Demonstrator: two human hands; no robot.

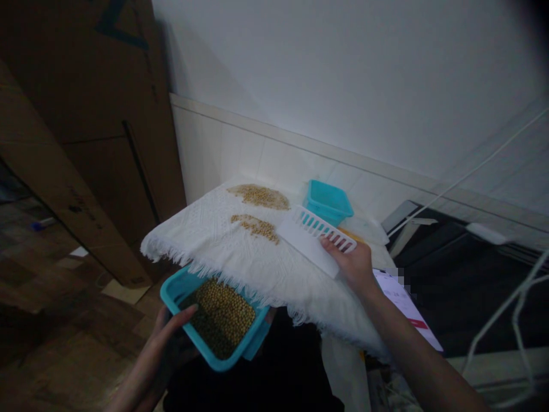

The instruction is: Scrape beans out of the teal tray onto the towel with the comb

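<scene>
Below the table's front edge, my left hand grips a turquoise plastic container by its left side, thumb over the rim. Soybeans and small dark green beans lie inside it. My right hand is closed on the right end of a white slotted plastic tray, which is tilted over the white fringed cloth. Left of the tray, two patches of soybeans are spread on the cloth. Part of my left hand is hidden behind the container.
A second turquoise container stands at the back of the table by the wall. Large cardboard boxes rise on the left. At right are a sheet with a red band, a black surface and white cables.
</scene>
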